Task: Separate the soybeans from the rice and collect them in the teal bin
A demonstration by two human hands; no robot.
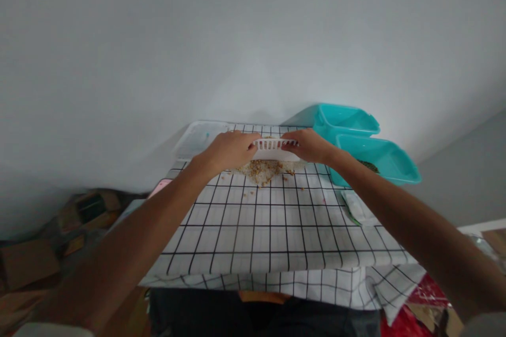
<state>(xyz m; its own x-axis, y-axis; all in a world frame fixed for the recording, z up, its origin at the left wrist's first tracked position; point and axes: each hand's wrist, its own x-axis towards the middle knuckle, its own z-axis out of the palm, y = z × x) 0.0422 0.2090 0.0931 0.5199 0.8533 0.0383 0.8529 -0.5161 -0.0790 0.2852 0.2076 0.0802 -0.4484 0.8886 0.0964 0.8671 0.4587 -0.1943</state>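
Note:
Both hands grip a small white slotted plastic basket (275,154) near the back of the table. My left hand (234,148) closes round its left end, and my right hand (309,145) has its fingers curled over the right end. Whatever lies inside the basket is mostly hidden. A loose spread of yellowish and pale grains (261,171) lies on the cloth under and in front of it, with a few stray bits further out.
A white-and-black checked cloth (253,237) covers the table against a wall. Back left lies a translucent tray or lid (197,139). Two turquoise bins stand at right: a rear bin (348,118) and a front bin (389,160) holding dark green grains. A white packet (359,208) lies nearby.

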